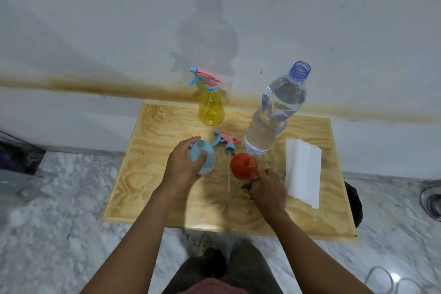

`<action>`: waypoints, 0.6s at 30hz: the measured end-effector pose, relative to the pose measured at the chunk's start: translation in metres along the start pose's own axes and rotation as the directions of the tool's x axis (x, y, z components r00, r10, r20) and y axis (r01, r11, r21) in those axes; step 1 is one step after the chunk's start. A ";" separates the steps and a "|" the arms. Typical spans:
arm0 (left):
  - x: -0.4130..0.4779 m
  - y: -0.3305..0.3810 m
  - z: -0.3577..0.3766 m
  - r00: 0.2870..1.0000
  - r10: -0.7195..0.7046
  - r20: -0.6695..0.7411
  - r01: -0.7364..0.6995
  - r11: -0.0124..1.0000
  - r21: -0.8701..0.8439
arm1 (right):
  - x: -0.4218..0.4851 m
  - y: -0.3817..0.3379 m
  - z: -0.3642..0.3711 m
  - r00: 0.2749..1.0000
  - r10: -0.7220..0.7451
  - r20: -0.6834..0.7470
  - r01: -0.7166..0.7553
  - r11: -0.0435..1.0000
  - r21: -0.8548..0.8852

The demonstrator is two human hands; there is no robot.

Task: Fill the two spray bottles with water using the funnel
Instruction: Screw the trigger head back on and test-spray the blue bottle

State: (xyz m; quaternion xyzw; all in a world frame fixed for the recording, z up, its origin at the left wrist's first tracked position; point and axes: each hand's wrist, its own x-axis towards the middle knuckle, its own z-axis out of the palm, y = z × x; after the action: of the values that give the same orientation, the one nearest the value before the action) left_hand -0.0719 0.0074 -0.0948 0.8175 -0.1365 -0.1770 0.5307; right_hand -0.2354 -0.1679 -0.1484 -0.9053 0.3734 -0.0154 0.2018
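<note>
Gripping the blue spray bottle [204, 152] with our left hand [183, 167], we should seat the red funnel [243, 166] squarely; the right hand [269, 190] touches it, grasp unclear.

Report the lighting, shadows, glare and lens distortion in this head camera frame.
Head view: soft, even light, and the water bottle throws a faint shadow up the wall. Head view: the wide-angle lens bows the edges of the wooden table. Head view: a bright glare spot sits at lower right on the marble floor, which looks smeared, while the middle of the frame is sharper.
</note>
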 end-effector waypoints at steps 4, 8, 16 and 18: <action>-0.005 -0.013 0.006 0.998 -0.059 0.011 0.059 0.998 -0.026 | 0.002 -0.022 -0.007 0.969 -0.133 -0.207 0.149 0.987 0.063; -0.004 -0.011 0.009 0.998 -0.058 0.033 0.057 0.998 0.031 | 0.037 -0.069 -0.018 0.956 -0.236 -0.172 0.262 0.954 0.145; -0.002 -0.020 0.012 0.998 -0.064 0.021 0.064 0.998 0.005 | 0.093 -0.099 0.011 0.968 -0.008 0.249 0.019 0.999 -0.039; -0.001 -0.022 0.013 0.997 -0.074 0.008 0.074 0.997 0.015 | 0.097 -0.096 0.018 0.967 0.019 0.253 -0.023 1.000 0.011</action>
State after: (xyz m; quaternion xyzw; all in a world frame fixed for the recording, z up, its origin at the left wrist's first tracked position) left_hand -0.0780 0.0061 -0.1198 0.8253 -0.1096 -0.1989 0.5170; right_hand -0.0984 -0.1664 -0.1410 -0.8945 0.3541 0.0997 0.2540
